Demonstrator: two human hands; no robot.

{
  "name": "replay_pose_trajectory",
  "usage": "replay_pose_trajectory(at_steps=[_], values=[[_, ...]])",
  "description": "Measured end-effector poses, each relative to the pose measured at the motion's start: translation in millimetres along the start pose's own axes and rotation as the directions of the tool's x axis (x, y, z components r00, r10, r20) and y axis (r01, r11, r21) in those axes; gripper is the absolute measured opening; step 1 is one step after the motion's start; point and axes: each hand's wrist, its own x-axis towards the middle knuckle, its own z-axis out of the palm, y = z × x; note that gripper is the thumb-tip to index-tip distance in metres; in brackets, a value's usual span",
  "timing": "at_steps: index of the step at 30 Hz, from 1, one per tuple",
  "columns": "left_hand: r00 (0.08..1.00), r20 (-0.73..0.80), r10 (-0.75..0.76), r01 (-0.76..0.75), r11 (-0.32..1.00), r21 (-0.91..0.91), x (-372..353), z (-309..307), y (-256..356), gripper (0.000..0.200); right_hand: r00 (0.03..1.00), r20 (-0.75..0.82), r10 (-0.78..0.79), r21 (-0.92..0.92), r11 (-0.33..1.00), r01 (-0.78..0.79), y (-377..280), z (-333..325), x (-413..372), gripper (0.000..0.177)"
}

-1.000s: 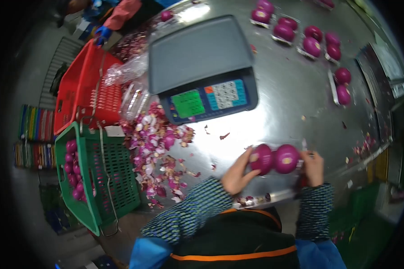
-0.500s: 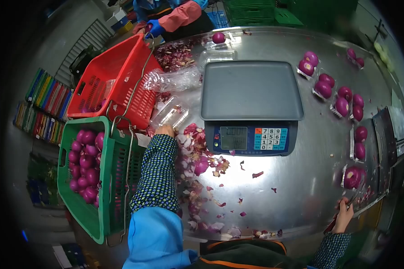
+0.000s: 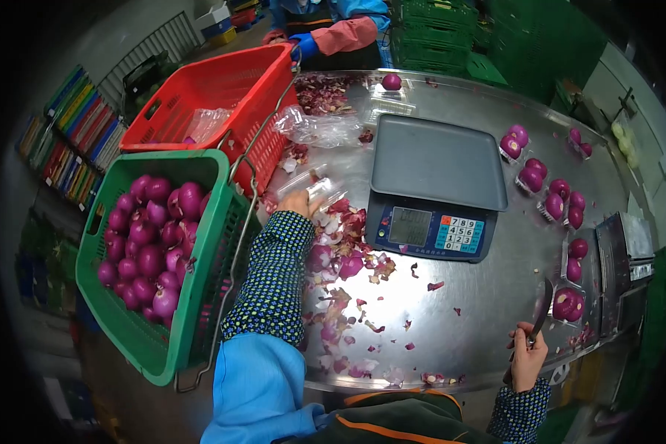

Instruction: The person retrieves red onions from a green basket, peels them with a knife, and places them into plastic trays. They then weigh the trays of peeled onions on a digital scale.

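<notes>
My left hand (image 3: 300,203) has its fingers closed on the near edge of a clear plastic tray (image 3: 311,180), by the red crate. Its fingertips are partly hidden. In my right hand (image 3: 527,357) is a knife (image 3: 545,305) with a dark curved blade pointing up and away, over the table's right side. Onion peelings (image 3: 348,244) lie scattered beside my left forearm. Peeled red onions in a clear tray (image 3: 567,304) sit just beyond the knife.
A scale (image 3: 436,166) stands mid-table. Left are a green crate (image 3: 222,174) of red onions and a red crate (image 3: 200,81). Several packed onion trays (image 3: 531,176) line the right. Crumpled plastic (image 3: 325,128) lies behind my left hand. Opposite, a person's blue-gloved hand (image 3: 304,47) touches the red crate.
The view has turned, so the table's things sit differently in the frame. My left hand has closed on the tray, which looks tilted. The knife in my right hand now points more upward.
</notes>
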Motion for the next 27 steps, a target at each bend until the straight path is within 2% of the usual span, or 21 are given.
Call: replay_pose_trajectory(at_steps=[2,3,4,6,7,8,10,12,13,14,16,18,19,20,21,22,23,24,25,26,27], values=[[0.977,-0.180,0.112,-0.138,0.980,-0.141,5,17,-10,0.038,0.999,0.005,-0.047,0.019,0.999,0.047,4,0,-9,0.015],[0.966,-0.252,0.058,-0.102,0.981,-0.167,3,20,-4,0.028,0.999,0.008,-0.049,0.020,0.999,0.049,4,0,-13,0.015],[0.965,-0.255,0.057,-0.102,0.981,-0.164,2,20,-1,0.028,0.999,0.017,-0.039,0.021,0.999,0.038,4,-1,-17,0.015],[0.923,-0.322,-0.212,0.003,0.839,-0.544,-2,7,7,0.020,0.999,0.028,-0.032,0.024,0.999,0.031,4,-1,-24,0.015],[0.910,-0.209,-0.359,0.151,0.754,-0.640,3,-12,13,0.024,0.999,0.045,-0.015,0.032,0.999,0.013,5,1,-28,0.015],[0.909,-0.215,-0.358,0.146,0.755,-0.639,1,-29,21,0.024,0.998,0.060,0.001,0.039,0.999,-0.004,4,3,-31,0.015],[0.865,-0.084,-0.495,0.112,0.353,-0.929,-5,-71,55,0.025,0.998,0.055,0.001,0.067,0.998,-0.005,-2,6,-35,0.016],[0.864,0.352,-0.359,0.360,-0.046,-0.932,-60,-122,122,0.022,0.970,0.196,0.142,0.025,0.988,-0.150,-5,8,-36,0.027],[0.932,0.290,-0.218,0.301,0.018,-0.954,-90,-113,146,0.023,0.955,0.297,-0.020,0.173,0.984,-0.033,-8,18,-36,0.039],[0.934,0.355,-0.043,0.348,-0.124,-0.929,-122,-103,170,0.022,0.913,0.366,-0.181,0.322,0.945,0.059,-13,33,-36,0.051],[0.807,0.575,0.135,0.591,-0.190,-0.784,-169,-101,214,0.023,0.883,0.403,-0.241,0.537,0.843,-0.015,-29,67,-40,0.071],[0.769,0.612,0.184,0.632,-0.078,-0.771,-183,-120,247,0.020,0.798,0.500,-0.336,0.428,0.897,0.109,-11,81,-30,0.077],[0.735,0.653,0.182,0.657,0.047,-0.752,-190,-109,248,0.016,0.804,0.493,-0.332,0.429,0.897,0.108,-8,77,-27,0.077],[0.729,0.659,0.184,0.663,0.049,-0.747,-196,-104,246,0.016,0.817,0.556,-0.152,0.445,0.885,-0.139,-6,74,-26,0.073],[0.765,0.616,0.188,0.612,0.088,-0.786,-202,-101,239,0.016,0.780,0.625,0.030,0.436,0.815,-0.381,-3,70,-26,0.070],[0.796,0.573,0.195,0.559,0.129,-0.819,-208,-101,232,0.018,0.778,0.627,0.044,0.431,0.812,-0.393,3,68,-26,0.070],[0.789,0.603,0.119,0.568,0.235,-0.789,-210,-103,224,0.025,0.797,0.592,0.124,0.478,0.742,-0.471,10,69,-23,0.067],[0.892,0.450,-0.052,0.417,0.483,-0.770,-205,-118,227,0.023,0.804,0.558,0.205,0.526,0.662,-0.534,18,70,-20,0.064],[0.931,0.358,-0.072,0.341,0.519,-0.784,-197,-109,210,0.021,0.849,0.476,0.230,0.522,0.703,-0.483,25,70,-20,0.054],[0.957,0.264,-0.124,0.284,0.603,-0.746,-188,-104,197,0.020,0.847,0.476,0.238,0.520,0.700,-0.489,33,66,-19,0.054],[0.984,0.159,-0.084,0.176,0.640,-0.748,-179,-94,180,0.020,0.864,0.392,0.317,0.492,0.721,-0.488,42,60,-15,0.054]])
